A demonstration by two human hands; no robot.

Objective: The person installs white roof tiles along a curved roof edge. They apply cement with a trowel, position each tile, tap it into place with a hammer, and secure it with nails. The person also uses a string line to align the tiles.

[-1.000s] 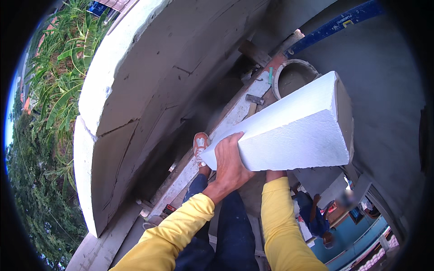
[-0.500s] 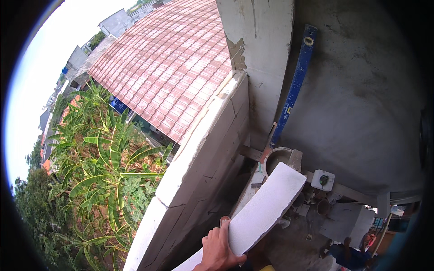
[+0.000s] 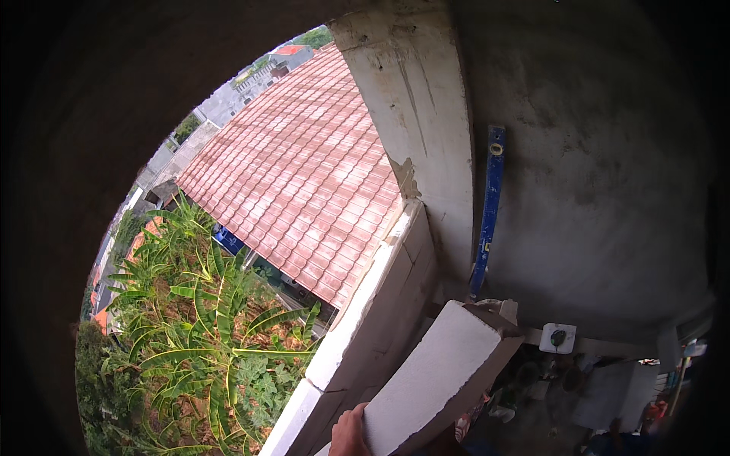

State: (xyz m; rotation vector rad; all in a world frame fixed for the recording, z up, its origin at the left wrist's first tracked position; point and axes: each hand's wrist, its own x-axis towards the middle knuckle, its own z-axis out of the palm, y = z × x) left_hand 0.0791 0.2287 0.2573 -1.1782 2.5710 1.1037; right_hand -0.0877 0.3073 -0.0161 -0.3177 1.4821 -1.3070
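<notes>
A long pale lightweight masonry block [image 3: 437, 372] slants up from the lower edge, its white broad face and shaded right side showing. My left hand [image 3: 350, 433] grips its left edge near the bottom, with the fingers bent over it. The near end runs out of the picture. My right hand does not show. Left of the block stands a low wall of similar blocks [image 3: 369, 323], with joint lines on its inner face. The held block's far end covers most of what lies behind it.
A blue spirit level [image 3: 490, 209] leans against the grey plastered wall [image 3: 593, 190], beside a concrete column [image 3: 422, 99]. A white container [image 3: 557, 338] stands beyond the block. A person in dark clothing [image 3: 620, 441] is low at right. Outside are a red tiled roof [image 3: 304, 182] and banana plants [image 3: 220, 327].
The view has shifted, so the surroundings sit lower and a dark overhang covers the upper left. The block has turned to show its side, and it now hides the round bucket.
</notes>
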